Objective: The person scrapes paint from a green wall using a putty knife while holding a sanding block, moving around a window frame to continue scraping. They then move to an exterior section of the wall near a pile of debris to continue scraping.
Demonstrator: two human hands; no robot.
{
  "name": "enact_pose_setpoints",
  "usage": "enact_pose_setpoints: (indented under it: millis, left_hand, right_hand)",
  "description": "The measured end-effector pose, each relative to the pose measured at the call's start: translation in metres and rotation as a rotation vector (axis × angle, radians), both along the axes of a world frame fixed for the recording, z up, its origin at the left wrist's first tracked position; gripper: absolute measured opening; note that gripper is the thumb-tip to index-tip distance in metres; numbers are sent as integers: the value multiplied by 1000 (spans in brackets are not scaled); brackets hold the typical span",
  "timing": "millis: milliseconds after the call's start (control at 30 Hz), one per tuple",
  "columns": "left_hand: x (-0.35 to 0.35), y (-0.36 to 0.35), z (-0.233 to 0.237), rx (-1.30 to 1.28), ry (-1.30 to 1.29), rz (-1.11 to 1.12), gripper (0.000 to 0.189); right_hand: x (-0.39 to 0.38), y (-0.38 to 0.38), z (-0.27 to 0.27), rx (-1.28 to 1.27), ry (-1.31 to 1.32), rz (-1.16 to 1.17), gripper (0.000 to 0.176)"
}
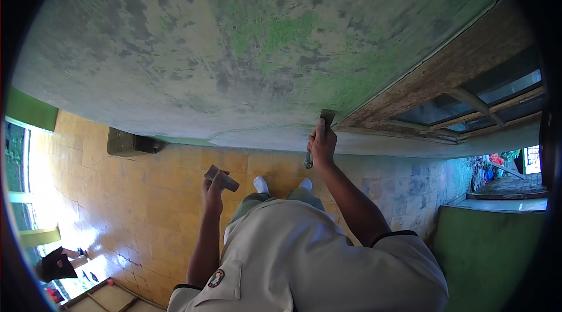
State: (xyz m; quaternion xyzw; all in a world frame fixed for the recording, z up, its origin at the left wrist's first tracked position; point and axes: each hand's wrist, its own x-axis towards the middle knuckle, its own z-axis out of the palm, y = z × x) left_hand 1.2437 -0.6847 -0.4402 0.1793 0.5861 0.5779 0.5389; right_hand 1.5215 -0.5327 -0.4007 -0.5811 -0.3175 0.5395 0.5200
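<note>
The right hand (322,145) presses a scraper (325,120) to the mossy wall (234,48). At its nine o'clock, the left hand (213,192) grips a second scraper (221,177). A wooden window frame (468,98) lies at two o'clock.

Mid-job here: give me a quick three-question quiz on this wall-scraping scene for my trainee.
1. Which hand holds the scraper up against the wall? A) left B) right C) both
2. True or false: the left hand is empty.
3. Fill in: the floor tiles below the wall are ____ in colour.

Key
1. B: the right hand grips the handle, with the blade up at the wall.
2. False: it holds a small brown tool.
3. Yellow.
</note>
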Motion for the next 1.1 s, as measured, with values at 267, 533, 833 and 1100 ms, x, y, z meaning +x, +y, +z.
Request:
enact_pose_setpoints:
  millis: [267,533,833,1100]
  left_hand:
    - [0,8,3,34,-33,10,19]
    - [-10,9,-2,39,-31,-2,21]
    - [-19,12,-2,24,-30,-10,20]
    - [-22,14,1,9,-46,15,20]
  right_hand:
    - [4,-26,-14,-94,-202,97,51]
    - [2,-28,-15,-45,-160,38,52]
    - [-14,-8,-15,-94,-72,-4,52]
    - [-24,-30,-33,-120,-239,62,51]
